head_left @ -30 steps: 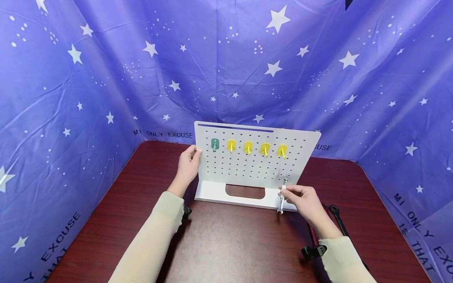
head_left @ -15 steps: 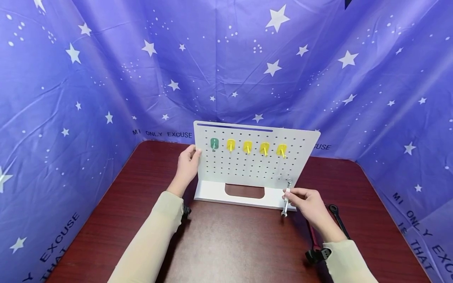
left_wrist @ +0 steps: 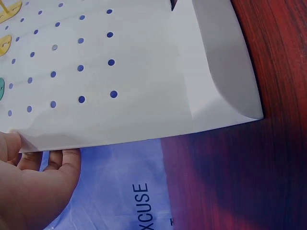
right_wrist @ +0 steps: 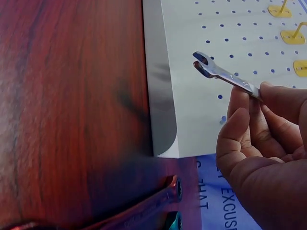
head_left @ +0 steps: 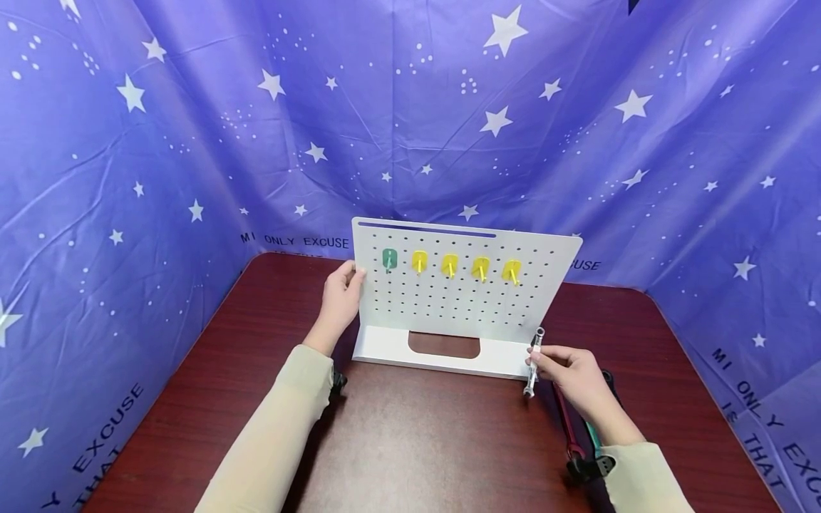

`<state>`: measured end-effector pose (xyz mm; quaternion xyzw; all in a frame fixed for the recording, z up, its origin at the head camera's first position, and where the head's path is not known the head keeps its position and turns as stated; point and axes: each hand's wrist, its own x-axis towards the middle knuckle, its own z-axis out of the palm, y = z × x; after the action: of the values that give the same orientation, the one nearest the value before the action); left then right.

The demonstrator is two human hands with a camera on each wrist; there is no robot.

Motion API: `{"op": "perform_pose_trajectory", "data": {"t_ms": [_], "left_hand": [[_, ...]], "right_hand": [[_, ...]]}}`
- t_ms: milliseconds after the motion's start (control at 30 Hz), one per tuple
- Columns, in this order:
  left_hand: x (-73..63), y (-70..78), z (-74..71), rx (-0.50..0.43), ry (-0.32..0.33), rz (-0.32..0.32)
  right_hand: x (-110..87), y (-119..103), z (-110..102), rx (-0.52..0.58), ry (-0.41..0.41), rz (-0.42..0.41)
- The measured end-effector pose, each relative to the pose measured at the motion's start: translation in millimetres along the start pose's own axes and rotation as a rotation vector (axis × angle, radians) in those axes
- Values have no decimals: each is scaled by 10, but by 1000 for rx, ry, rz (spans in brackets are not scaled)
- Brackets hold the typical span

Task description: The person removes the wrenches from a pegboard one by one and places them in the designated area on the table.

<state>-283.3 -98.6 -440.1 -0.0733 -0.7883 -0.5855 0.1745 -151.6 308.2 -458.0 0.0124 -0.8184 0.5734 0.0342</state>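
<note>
A white pegboard [head_left: 449, 303] stands on the table with a row of hooks across its upper part. The leftmost hook [head_left: 389, 260] is green; the others, such as the yellow hook [head_left: 512, 272] at the right end, are yellow. My left hand [head_left: 340, 296] pinches the board's left edge, thumb on the front and fingers behind, as the left wrist view shows. My right hand [head_left: 574, 377] pinches a small silver combination wrench [head_left: 534, 363] by its middle, near the board's lower right corner. Its open end [right_wrist: 204, 64] points away from the fingers in the right wrist view.
Beneath my right forearm lie a red wrench [head_left: 567, 420], a green wrench [right_wrist: 173, 221] and a black wrench [head_left: 608, 377], partly hidden. The board's base [head_left: 385, 347] has a cut-out. A blue star-printed curtain [head_left: 410, 107] surrounds the dark red table [head_left: 417, 434].
My right hand has moved right and slightly down with the silver wrench, from in front of the board to its right lower corner. The left hand stays on the board's edge.
</note>
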Motion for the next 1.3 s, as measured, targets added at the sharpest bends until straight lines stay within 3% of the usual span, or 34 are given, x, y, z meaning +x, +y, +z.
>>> {"op": "perform_pose_trajectory", "data": {"t_ms": [533, 1000, 1300], "left_hand": [[5, 2, 1, -1, -6, -6], [13, -32, -13, -5, 5, 9], [17, -14, 3, -13, 2, 7]], "right_hand": [[-67, 56, -144, -3, 62, 11], [-116, 78, -316, -64, 41, 3], [-172, 135, -439, -29, 36, 18]]}}
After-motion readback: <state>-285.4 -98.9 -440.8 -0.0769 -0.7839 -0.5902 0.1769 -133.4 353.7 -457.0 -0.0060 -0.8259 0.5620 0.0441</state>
